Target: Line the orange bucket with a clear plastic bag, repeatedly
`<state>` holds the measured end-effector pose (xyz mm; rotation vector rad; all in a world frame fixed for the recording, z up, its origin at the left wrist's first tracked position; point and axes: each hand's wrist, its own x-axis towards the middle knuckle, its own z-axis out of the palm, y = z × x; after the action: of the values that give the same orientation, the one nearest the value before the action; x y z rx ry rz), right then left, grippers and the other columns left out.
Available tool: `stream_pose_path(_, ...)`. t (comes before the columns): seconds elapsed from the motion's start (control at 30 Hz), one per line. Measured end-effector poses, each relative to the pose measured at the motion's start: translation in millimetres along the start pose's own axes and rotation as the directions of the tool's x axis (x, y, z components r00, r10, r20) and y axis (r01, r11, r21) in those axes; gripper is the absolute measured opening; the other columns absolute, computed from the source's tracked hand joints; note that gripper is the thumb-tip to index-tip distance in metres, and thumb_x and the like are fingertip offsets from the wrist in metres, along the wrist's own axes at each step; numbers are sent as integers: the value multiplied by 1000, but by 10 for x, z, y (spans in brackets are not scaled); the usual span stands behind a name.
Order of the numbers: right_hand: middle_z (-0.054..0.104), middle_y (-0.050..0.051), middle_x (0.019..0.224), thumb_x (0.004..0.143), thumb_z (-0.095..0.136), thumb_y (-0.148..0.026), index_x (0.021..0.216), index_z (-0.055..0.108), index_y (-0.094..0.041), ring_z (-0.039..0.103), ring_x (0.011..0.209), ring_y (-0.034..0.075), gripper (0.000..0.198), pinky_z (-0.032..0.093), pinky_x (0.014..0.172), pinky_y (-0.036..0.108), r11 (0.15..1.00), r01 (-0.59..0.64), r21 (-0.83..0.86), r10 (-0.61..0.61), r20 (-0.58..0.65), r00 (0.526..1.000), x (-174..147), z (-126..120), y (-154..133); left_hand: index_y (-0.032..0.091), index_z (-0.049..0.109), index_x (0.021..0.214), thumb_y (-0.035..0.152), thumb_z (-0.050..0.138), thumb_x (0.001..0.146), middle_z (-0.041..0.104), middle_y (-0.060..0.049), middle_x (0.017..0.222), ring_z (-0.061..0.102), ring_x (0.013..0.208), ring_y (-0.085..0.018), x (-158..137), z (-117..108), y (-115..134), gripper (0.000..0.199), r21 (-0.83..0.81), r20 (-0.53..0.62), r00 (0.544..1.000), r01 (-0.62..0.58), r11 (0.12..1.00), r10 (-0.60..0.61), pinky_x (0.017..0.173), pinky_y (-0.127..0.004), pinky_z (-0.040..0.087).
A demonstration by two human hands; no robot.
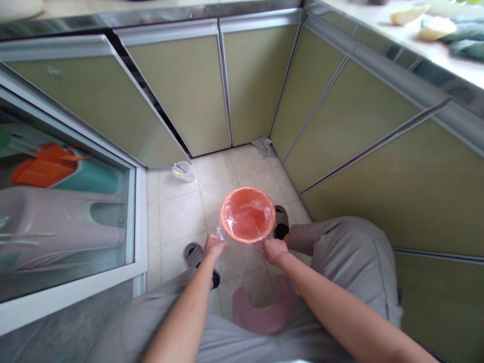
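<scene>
An orange bin (230, 194) stands on the floor between my feet, seen from above. A clear plastic bag (260, 204) lines its inside and folds over the rim, wrinkled and shiny. At the near left of the rim, my left hand (214, 247) is closed on the bag's edge. On the near right side, my right hand (275, 251) is curled into a fist at the bag's edge, its fingertips partly hidden. Both forearms reach forward over my grey trousers.
Greenish cabinets (260, 80) run along the back and right. A glass door (141, 217) is at left. A small clear tub (183, 171) and a grey cloth (264, 146) lie on the tiles. Part of a pink stool (260, 317) shows under me.
</scene>
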<state>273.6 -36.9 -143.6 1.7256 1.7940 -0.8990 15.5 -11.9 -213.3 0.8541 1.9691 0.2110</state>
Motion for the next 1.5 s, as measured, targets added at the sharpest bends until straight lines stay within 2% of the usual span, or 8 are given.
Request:
stream_pose_path(0.13, 78, 19, 108, 100, 52, -31, 105, 80, -17, 76, 102, 31, 32, 56, 84, 36, 998, 56, 16, -53, -172, 984, 16, -358, 30, 25, 58, 103, 31, 66, 88, 66, -12, 119, 59, 121, -31, -173, -97, 369, 18, 323, -214, 887, -330, 887, 408, 102, -41, 43)
stream_pose_path(0.27, 75, 21, 118, 101, 50, -26, 111, 78, -15, 68, 117, 30, 32, 49, 100, 39, 959, 257, -116, -280, -291, 915, 216, -738, 35, 25, 68, 101, 20, 59, 90, 67, -14, 118, 54, 125, -32, -254, 0, 763, 15, 417, 155, 685, -699, 581, 712, 114, -45, 33)
stream_pose_path(0.37, 75, 21, 121, 98, 56, -24, 112, 79, -12, 62, 127, 32, 30, 36, 116, 47, 866, 414, -282, -468, -162, 869, 421, -838, 70, 24, 70, 87, 22, 69, 83, 70, -14, 109, 55, 125, -35, -149, 119, 866, 5, 307, 333, 627, -778, 548, 704, 122, -49, 22)
stream_pose_path(0.57, 78, 24, 111, 101, 57, -39, 106, 80, -5, 64, 123, 33, 42, 16, 124, 53, 783, 435, -445, -467, 42, 883, 663, -651, 368, 24, 53, 46, 28, 84, 64, 67, -10, 71, 60, 118, -39, 188, 33, 652, 36, 185, 354, 716, -684, 705, 602, 125, -48, 18)
stream_pose_path(0.87, 79, 18, 108, 100, 58, -40, 102, 81, -11, 65, 121, 29, 37, 20, 124, 45, 776, 513, -366, -548, 11, 836, 583, -500, 340, 22, 38, 41, 13, 82, 53, 62, -10, 62, 62, 117, -42, 127, -48, 737, 47, 300, 366, 712, -699, 649, 599, 123, -55, 18)
stream_pose_path(1.13, 79, 13, 110, 100, 50, -31, 111, 78, -21, 74, 102, 25, 31, 49, 89, 31, 883, 445, -149, -464, -127, 877, 130, -912, 206, 28, 75, 76, 22, 70, 78, 72, -5, 76, 67, 76, -26, -576, -425, 886, 8, 215, 415, 745, -637, 740, 522, 85, -35, 48)
stream_pose_path(1.27, 80, 8, 106, 98, 53, -33, 115, 77, -27, 74, 100, 24, 30, 48, 81, 26, 910, 412, 34, -398, -197, 896, -455, -1021, 337, 29, 80, 98, 27, 67, 83, 72, -2, 79, 63, 73, -22, -949, -696, 714, 20, 151, 354, 755, -629, 763, 552, 75, -29, 44)
stream_pose_path(1.5, 72, 5, 87, 95, 55, -26, 145, 64, -25, 67, 78, 18, 51, 49, 73, 25, 848, 428, 313, -329, -321, 888, -1252, -608, 773, 27, 72, 134, 20, 67, 81, 55, 5, 67, 52, 65, -15, -1286, -875, 555, 54, 99, 277, 775, -612, 785, 569, 69, -25, 40)
